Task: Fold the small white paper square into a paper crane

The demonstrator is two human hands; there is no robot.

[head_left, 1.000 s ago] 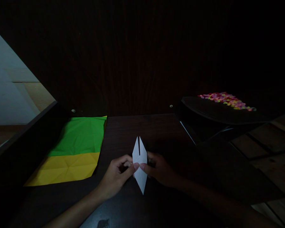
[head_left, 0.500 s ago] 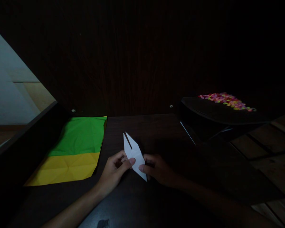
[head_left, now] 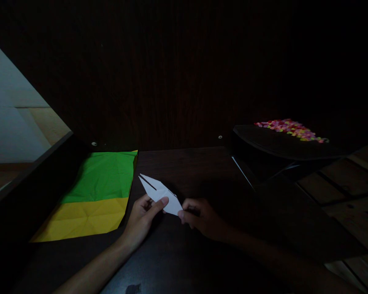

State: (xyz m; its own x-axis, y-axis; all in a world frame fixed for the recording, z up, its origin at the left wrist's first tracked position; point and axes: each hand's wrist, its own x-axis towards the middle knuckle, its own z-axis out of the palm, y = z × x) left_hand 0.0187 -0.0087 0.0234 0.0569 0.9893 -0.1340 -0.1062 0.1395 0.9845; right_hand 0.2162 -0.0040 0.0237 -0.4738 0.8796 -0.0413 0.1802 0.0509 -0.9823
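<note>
A white folded paper piece [head_left: 159, 192], long and pointed with a slit at its far end, lies tilted over the dark table [head_left: 184, 163], its split tip aimed up-left. My left hand [head_left: 143, 216] pinches its middle with thumb on top. My right hand [head_left: 202, 216] grips its near right end with the fingertips. Both hands hold it just above the tabletop.
A green sheet [head_left: 106, 175] lies on a yellow sheet [head_left: 82, 218] at the left of the table. A dark raised tray [head_left: 282, 143] at the right carries a pile of small colourful pieces [head_left: 290, 130]. A dark wooden panel stands behind. The scene is dim.
The white folded piece has turned anticlockwise, from pointing straight away from me to lying tilted up-left. Both hands have kept hold and shifted slightly left with it.
</note>
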